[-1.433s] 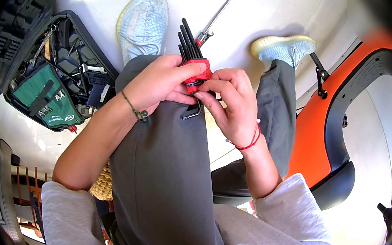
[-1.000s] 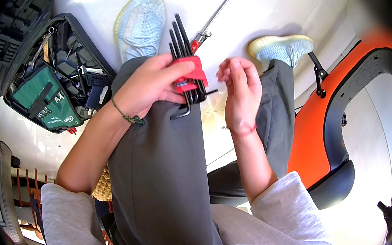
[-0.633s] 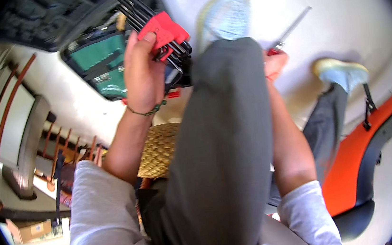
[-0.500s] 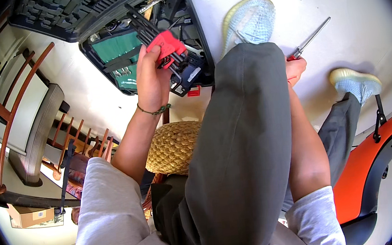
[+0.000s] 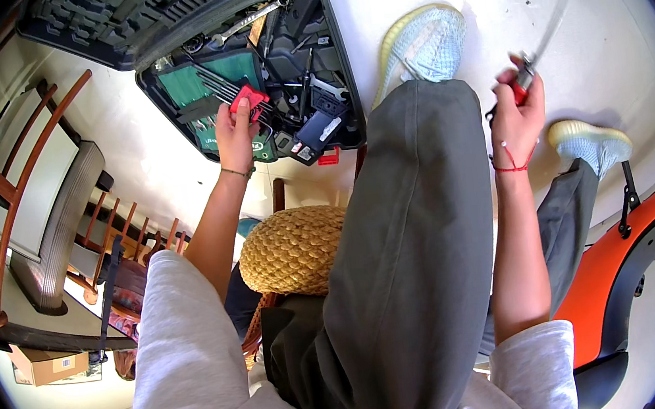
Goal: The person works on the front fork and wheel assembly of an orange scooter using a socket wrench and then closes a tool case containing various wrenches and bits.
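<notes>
My left hand (image 5: pixel 235 144) is closed round the red holder of a hex key set (image 5: pixel 249 101), its dark keys fanning toward the upper left. That set is over the green tool pouch (image 5: pixel 185 81) in the opened black tool case (image 5: pixel 350 82); whether it touches the pouch I cannot tell. To the right of my raised knee, my right hand (image 5: pixel 518 130) grips a screwdriver (image 5: pixel 522 82) by its red and black handle. The screwdriver's shaft points up and right, smeared by motion.
A combination wrench (image 5: pixel 252 21) and other tools fill the case. Beside my leg is a woven seat (image 5: pixel 293 252). My shoes (image 5: pixel 426 44) rest on the pale floor. An orange and black object (image 5: pixel 602 275) stands at right, wooden furniture (image 5: pixel 18 189) at left, with a cardboard box (image 5: pixel 49 364).
The hex key set has moved away from me, down to the pouch in my left hand. My right hand has come out from behind my knee, lifting the screwdriver up and right.
</notes>
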Demonstrator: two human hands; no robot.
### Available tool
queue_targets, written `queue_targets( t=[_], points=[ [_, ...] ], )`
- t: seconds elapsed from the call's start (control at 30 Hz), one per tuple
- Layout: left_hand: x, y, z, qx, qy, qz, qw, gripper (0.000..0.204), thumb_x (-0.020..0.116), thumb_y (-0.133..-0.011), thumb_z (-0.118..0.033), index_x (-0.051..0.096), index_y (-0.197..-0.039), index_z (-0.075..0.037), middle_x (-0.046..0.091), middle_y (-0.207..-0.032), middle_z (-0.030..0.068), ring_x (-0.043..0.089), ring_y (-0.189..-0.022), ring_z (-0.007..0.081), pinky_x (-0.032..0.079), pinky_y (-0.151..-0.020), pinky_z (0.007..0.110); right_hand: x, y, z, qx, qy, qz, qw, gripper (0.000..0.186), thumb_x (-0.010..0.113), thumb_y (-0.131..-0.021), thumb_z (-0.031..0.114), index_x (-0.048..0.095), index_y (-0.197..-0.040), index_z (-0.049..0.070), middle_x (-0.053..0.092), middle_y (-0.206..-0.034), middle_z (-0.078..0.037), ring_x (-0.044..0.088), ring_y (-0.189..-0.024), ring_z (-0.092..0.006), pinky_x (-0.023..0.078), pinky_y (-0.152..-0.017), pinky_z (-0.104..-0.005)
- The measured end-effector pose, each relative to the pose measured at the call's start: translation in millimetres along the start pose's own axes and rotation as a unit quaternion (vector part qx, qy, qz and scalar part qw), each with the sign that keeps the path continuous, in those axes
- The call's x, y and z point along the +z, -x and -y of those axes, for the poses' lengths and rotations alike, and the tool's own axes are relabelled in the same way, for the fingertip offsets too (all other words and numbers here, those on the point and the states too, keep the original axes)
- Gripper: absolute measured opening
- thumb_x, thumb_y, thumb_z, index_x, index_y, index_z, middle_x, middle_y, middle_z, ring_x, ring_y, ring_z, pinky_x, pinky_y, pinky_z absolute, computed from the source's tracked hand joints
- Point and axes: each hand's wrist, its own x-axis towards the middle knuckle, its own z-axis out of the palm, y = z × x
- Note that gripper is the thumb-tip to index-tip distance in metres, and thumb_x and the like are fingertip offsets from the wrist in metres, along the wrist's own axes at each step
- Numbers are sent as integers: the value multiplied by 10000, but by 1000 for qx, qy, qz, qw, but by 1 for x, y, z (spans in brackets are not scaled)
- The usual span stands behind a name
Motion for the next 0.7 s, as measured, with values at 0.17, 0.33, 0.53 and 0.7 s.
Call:
queue_targets(
  t=[0.17,0.33,0.53,0.7],
  points=[
    [-6,-12,12,-9,-11,-15,1000,285,632,-924,-301,452,-821,-106,515,-772,-30,551,-729,51,474,-601,206,72,1,80,-270,96,345,894,406,576,-740,19,587,-1146,21,644,-989,-160,618,-913,-307,505,-790,-380],
    [1,-9,15,-37,98,15,994,215,623,-931,-284,520,-912,-96,592,-928,12,587,-872,86,484,-769,248,194,35,75,-296,197,491,795,327,608,-734,53,596,-1057,0,611,-1117,-170,580,-1048,-345,480,-906,-390],
    [-1,2,14,-84,99,15,991,226,597,-947,-285,582,-1023,-73,614,-1037,14,585,-938,87,473,-810,238,202,38,27,-385,124,360,841,350,617,-731,29,585,-1076,-16,568,-1189,-177,549,-1110,-341,463,-938,-395],
    [16,5,0,-48,94,21,994,253,597,-945,-304,579,-991,-56,610,-970,15,574,-905,85,463,-800,228,128,18,7,-338,151,320,872,350,572,-727,-21,590,-1075,8,594,-1133,-168,567,-1049,-351,464,-920,-405]
  ],
)
